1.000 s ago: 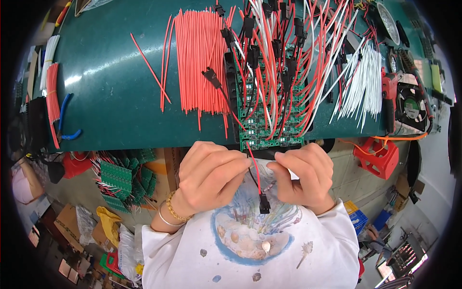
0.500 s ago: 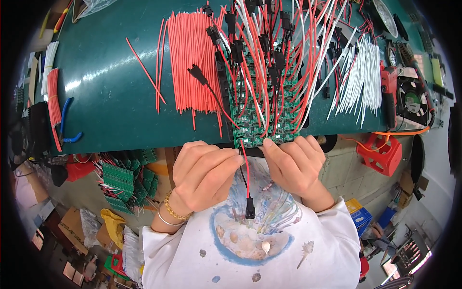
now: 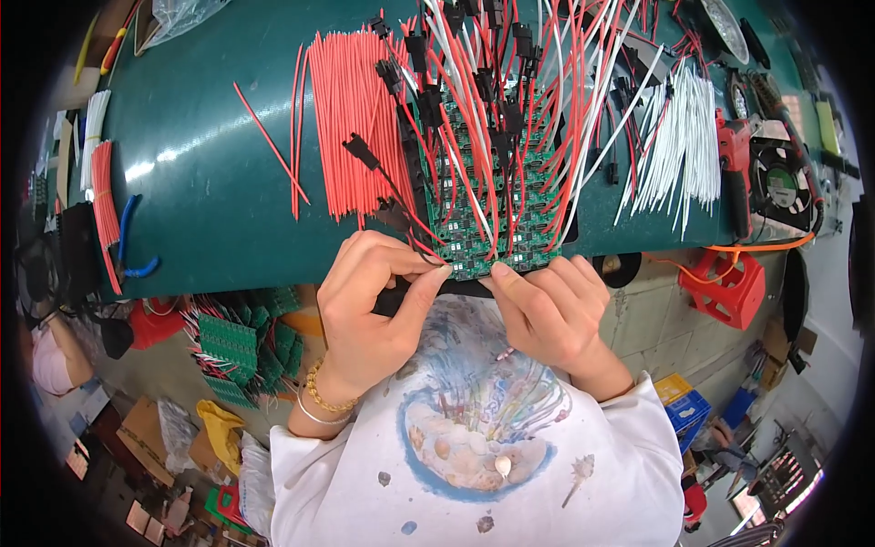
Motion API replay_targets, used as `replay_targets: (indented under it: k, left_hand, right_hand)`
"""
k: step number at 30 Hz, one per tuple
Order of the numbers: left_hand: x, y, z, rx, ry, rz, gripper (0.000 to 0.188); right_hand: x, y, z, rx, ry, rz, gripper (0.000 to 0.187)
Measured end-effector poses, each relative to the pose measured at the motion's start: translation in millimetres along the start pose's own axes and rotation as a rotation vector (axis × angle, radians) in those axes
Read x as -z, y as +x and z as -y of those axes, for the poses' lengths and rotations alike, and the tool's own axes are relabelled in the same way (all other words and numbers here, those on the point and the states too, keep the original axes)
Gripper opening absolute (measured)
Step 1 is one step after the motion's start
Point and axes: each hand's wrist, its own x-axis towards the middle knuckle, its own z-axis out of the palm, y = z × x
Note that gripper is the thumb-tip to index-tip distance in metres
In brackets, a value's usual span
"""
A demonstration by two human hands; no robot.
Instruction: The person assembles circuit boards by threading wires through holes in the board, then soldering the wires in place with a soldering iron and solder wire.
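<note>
A green circuit board panel (image 3: pixel 469 246) lies at the table's front edge, with many red, white and black wires rising from it. My left hand (image 3: pixel 369 305) is closed in a pinch at the panel's near left corner, on a red and black wire lead (image 3: pixel 421 248) that bends away to the left. A black connector (image 3: pixel 394 217) shows just beyond those fingers. On the near edge, my right hand (image 3: pixel 551 310) pinches the panel between thumb and fingers. More black plug connectors (image 3: pixel 360 150) stand on wires above the boards.
Left of the panel lies a thick row of red wires (image 3: pixel 355 128); white wires (image 3: pixel 674 155) are spread at the right. A red-handled tool (image 3: pixel 734 164) and a fan (image 3: pixel 782 182) stand farther right. Wired green boards (image 3: pixel 228 346) are heaped below the table at left.
The red and black lead that hung over the front edge toward me is now turned up to the far side. My left hand has moved slightly left and away; the panel has shifted slightly left.
</note>
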Motion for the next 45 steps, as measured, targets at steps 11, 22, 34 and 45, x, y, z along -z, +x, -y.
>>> replay_targets:
  k: [11,22,34,45]
  left_hand:
    - [61.5,36.7,1.5,0.0,0.236,-0.206,0.007]
    - [78.0,251.0,36.7,0.354,-0.752,-0.02,0.027]
    - [126.6,94.7,-107.6,-0.225,-0.234,0.0,0.02]
    - [26.6,-41.7,-28.4,0.133,-0.64,-0.204,0.056]
  right_hand:
    - [26.2,5.6,-6.7,-0.069,0.196,-0.159,0.02]
    - [35.6,-6.7,-11.4,-0.116,0.183,-0.26,0.021]
    - [97.9,26.8,-14.3,-0.537,1.121,-0.82,0.074]
    - [32.1,-53.8,7.2,-0.488,0.748,-0.576,0.026]
